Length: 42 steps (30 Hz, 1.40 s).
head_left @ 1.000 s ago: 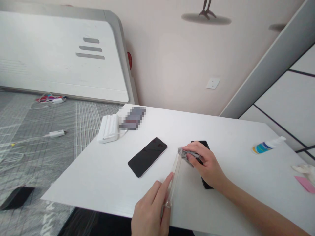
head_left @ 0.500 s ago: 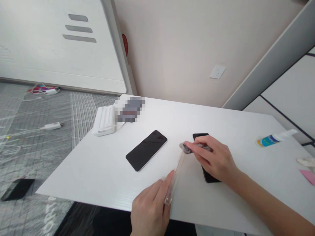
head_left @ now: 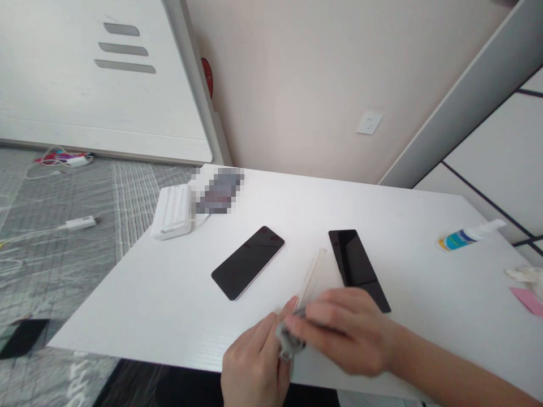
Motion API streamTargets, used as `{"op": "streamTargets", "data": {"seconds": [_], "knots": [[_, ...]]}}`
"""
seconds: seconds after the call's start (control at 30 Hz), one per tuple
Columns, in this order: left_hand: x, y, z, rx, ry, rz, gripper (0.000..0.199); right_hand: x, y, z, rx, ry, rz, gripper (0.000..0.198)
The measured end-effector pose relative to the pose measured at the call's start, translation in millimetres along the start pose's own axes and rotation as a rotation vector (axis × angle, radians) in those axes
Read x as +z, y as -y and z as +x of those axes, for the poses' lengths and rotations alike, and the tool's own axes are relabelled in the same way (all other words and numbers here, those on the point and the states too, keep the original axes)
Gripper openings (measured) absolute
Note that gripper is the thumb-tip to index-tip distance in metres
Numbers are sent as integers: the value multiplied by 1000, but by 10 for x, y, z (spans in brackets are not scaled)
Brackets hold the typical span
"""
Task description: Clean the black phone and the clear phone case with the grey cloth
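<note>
At the table's front edge my left hand (head_left: pixel 257 359) is closed on a clear phone case (head_left: pixel 313 277), seen nearly edge-on as a thin transparent strip. My right hand (head_left: pixel 348 330) pinches a crumpled grey cloth (head_left: pixel 289 337) against the near end of the case, close to the left fingers. Part of the case is hidden behind both hands. Just beyond the right hand lies a flat black phone-shaped panel (head_left: pixel 356 260). A phone with a dark screen (head_left: pixel 249 263) rests face up to the left of the case.
On the white table (head_left: pixel 127 305) stand a white power bank (head_left: pixel 173 212) and a blurred-out device (head_left: pixel 220 191) at the far left. A spray bottle (head_left: pixel 469 236) lies at the right, near a pink slip (head_left: pixel 527 300). Cables and a charger (head_left: pixel 80 223) lie on the floor.
My right hand has drawn the grey cloth down along the case, from its far end to its near end, uncovering the black panel. My left hand keeps its hold.
</note>
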State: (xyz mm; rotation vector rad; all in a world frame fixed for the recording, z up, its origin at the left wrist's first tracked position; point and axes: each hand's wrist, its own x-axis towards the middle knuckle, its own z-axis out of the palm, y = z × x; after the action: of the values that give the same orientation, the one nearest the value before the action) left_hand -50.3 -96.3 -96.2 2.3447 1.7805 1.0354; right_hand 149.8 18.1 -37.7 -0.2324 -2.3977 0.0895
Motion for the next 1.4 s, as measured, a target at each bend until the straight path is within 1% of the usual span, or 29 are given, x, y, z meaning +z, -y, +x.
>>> {"op": "streamTargets", "data": {"seconds": [0.03, 0.07, 0.1, 0.2, 0.23, 0.27, 0.3, 0.4, 0.43, 0.47, 0.53, 0.57, 0.6, 0.63, 0.73, 0.77, 0.8, 0.83, 0.9, 0.93, 0.97, 1.0, 1.1, 1.13, 1.17, 1.27, 1.3, 1.33, 1.4], "knots": [[-2, 0, 3, 1, -8, -5, 36, 13, 26, 14, -46, 19, 35, 24], [-6, -2, 8, 5, -20, -8, 36, 18, 22, 18, -53, 24, 33, 24], [-10, -5, 14, 11, -25, -9, 35, 14, -10, 13, -21, 14, -8, 24], [-24, -19, 40, 23, -30, 7, 36, -14, -144, -31, 196, -90, -198, 26], [-28, -25, 51, 24, -30, 15, 36, -16, -152, -38, 225, -111, -209, 27], [-31, -31, 64, 23, -39, 22, 36, -8, -130, -37, 210, -110, -175, 26], [-33, -37, 76, 23, -53, 27, 34, 5, -87, -28, 157, -94, -109, 26], [-39, -55, 105, 25, -87, 19, 31, 45, 26, 5, -51, -6, 58, 24], [-41, -60, 108, 23, -83, 14, 31, 44, 15, 3, -41, 1, 43, 24], [-43, -66, 108, 18, -70, 11, 32, 34, -23, -8, 12, -10, -2, 25], [-45, -77, 100, 3, -31, 11, 33, 6, -128, -47, 209, -77, -124, 26], [-45, -82, 95, -3, -14, 14, 34, -2, -163, -64, 258, -104, -166, 25], [-45, -87, 91, -9, -3, 19, 33, -1, -172, -74, 269, -114, -172, 25], [-44, -91, 88, -12, -5, 22, 33, 7, -154, -75, 232, -102, -149, 25], [-43, -96, 89, -18, -42, 10, 29, 47, -47, -41, -38, -6, -18, 26], [-43, -94, 91, -18, -50, 8, 29, 51, -40, -33, -83, 14, -21, 26], [-43, -92, 93, -18, -50, 10, 29, 46, -59, -33, -80, 19, -63, 25], [-44, -90, 94, -18, -44, 17, 29, 34, -98, -39, -30, 6, -134, 24], [-46, -87, 96, -13, -28, 37, 29, 1, -183, -63, 132, -50, -294, 24], [-47, -87, 97, -10, -21, 43, 30, -10, -199, -70, 182, -74, -338, 25], [-49, -88, 97, -10, -18, 46, 30, -13, -187, -69, 188, -79, -335, 25], [-50, -89, 98, -9, -22, 45, 30, -7, -149, -59, 148, -65, -291, 25], [-53, -91, 92, -16, -36, 1, 29, 32, -10, -7, -111, 11, -89, 23], [-53, -91, 87, -18, -38, -9, 29, 39, 0, 2, -150, 12, -73, 22], [-53, -92, 84, -19, -34, -9, 28, 37, -17, 0, -128, 8, -99, 22], [-51, -93, 83, -17, -7, 27, 27, 3, -133, -43, 141, -52, -284, 26], [-51, -95, 88, -13, 0, 33, 27, -8, -148, -53, 183, -64, -307, 27], [-51, -97, 95, -7, -2, 30, 27, -14, -137, -54, 173, -56, -284, 27], [-52, -101, 112, 6, -25, 12, 28, -8, -65, -31, 8, -13, -147, 24]]}}
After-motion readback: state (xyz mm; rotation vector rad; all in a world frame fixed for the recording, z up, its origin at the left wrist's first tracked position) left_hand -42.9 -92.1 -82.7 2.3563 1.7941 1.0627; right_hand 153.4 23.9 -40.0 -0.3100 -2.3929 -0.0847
